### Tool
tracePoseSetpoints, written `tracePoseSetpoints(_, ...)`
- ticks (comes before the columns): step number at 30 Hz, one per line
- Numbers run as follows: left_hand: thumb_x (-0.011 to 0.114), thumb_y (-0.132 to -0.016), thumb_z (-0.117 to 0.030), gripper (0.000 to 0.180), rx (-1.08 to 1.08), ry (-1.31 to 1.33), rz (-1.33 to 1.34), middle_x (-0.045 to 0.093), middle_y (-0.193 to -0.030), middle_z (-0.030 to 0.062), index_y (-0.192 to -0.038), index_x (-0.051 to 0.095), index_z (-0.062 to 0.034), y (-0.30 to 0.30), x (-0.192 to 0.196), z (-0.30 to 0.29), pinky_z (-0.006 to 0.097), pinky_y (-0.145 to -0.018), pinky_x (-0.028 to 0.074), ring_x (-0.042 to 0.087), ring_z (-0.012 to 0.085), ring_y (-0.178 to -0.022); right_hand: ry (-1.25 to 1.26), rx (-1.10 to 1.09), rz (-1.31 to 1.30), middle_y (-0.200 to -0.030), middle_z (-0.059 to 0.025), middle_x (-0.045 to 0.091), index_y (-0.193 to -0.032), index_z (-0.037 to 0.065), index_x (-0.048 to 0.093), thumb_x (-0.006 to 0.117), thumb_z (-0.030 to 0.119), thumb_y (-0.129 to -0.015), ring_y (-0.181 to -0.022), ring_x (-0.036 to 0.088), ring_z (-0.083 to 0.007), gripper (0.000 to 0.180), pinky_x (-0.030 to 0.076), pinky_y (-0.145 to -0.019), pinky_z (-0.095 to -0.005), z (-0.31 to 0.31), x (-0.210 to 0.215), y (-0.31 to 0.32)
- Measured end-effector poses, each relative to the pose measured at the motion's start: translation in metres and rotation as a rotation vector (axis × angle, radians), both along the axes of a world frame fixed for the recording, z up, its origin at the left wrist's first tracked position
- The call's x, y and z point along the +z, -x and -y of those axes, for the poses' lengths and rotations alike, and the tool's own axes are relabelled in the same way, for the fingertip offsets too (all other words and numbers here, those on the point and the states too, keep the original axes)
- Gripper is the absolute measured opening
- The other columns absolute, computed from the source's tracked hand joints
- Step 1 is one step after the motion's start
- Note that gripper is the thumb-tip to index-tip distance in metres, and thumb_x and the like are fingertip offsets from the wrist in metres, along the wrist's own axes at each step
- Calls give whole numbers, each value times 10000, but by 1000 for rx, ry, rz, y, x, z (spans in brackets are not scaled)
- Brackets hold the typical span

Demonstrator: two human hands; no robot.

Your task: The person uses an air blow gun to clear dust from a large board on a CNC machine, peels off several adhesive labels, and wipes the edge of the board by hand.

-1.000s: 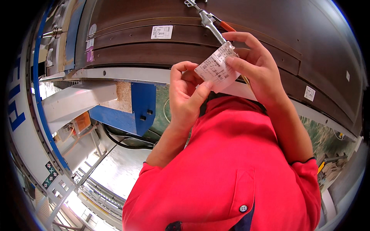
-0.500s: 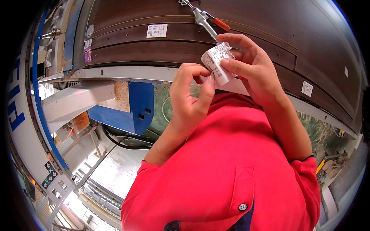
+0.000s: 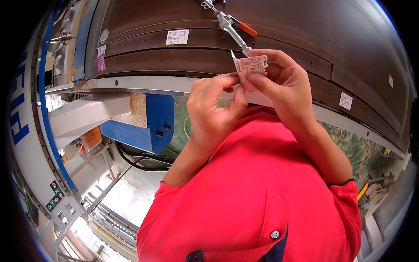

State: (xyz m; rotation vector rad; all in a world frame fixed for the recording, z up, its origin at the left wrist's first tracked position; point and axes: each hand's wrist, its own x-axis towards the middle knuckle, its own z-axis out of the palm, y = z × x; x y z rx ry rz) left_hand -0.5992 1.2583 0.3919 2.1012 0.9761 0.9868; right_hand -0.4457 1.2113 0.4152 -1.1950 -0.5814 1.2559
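A strip of printed white labels (image 3: 252, 65) is bent and creased between my hands, above the front edge of the brown panels. My right hand (image 3: 290, 85) holds it with the thumb on the face and the fingers curled behind. My left hand (image 3: 214, 107) pinches the strip's left lower edge between thumb and forefinger. Just beyond the strip lies a silver air blow gun (image 3: 228, 26) with an orange-red lever; its near end is close to my right fingertips.
Dark brown panels (image 3: 144, 61) lie on the machine bed, with white labels (image 3: 177, 37) stuck on. A pale metal rail (image 3: 144, 85) runs along the front. Below it, at left, are a blue box-shaped housing (image 3: 159, 120) and black hoses (image 3: 139, 159). A white-and-blue machine beam (image 3: 26, 131) stands far left.
The label strip has gone from a rounded curl to a bent, creased shape with a corner sticking up. My hands have shifted slightly left.
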Motion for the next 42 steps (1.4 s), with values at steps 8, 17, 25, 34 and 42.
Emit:
tracePoseSetpoints(8,713,-736,-35,136,19,-25,-3,698,-814,52,-867,688,-64,-4,-3,2,327,-728,467,630,213,-717,-9,-38,34,-1014,-135,701,-1193,-60,564,649,-13,-881,-900,667,-128,327,553,-790,-255,3,-6,0)
tracePoseSetpoints(17,753,-788,-59,273,-75,202,37,701,-972,87,-1035,654,5,-3,2,6,262,-734,506,638,130,-796,1,-94,-103,-1010,-114,682,-1238,-16,540,682,-2,-859,-864,660,-139,405,551,-763,-267,2,-7,-5)
tracePoseSetpoints(25,753,-822,-56,235,-57,226,75,702,-930,72,-1028,661,10,-11,7,10,242,-706,502,625,108,-778,-69,-99,-91,-1025,-101,664,-1248,-2,536,684,-4,-865,-889,637,-126,410,534,-782,-259,2,-7,-5)
tracePoseSetpoints(34,751,-814,-58,199,-33,294,199,690,-888,94,-996,681,-14,-16,9,16,276,-686,502,636,160,-721,-131,-131,-9,-1032,-85,648,-1246,-1,530,684,-13,-866,-918,622,-122,410,516,-806,-257,4,-5,-4)
tracePoseSetpoints(42,724,-854,-57,227,-1,597,413,692,-954,68,-1053,656,28,-20,9,28,257,-752,502,620,115,-831,-280,-187,205,-985,-69,647,-1242,3,516,666,-46,-865,-867,606,-103,409,476,-735,-231,6,-7,1)
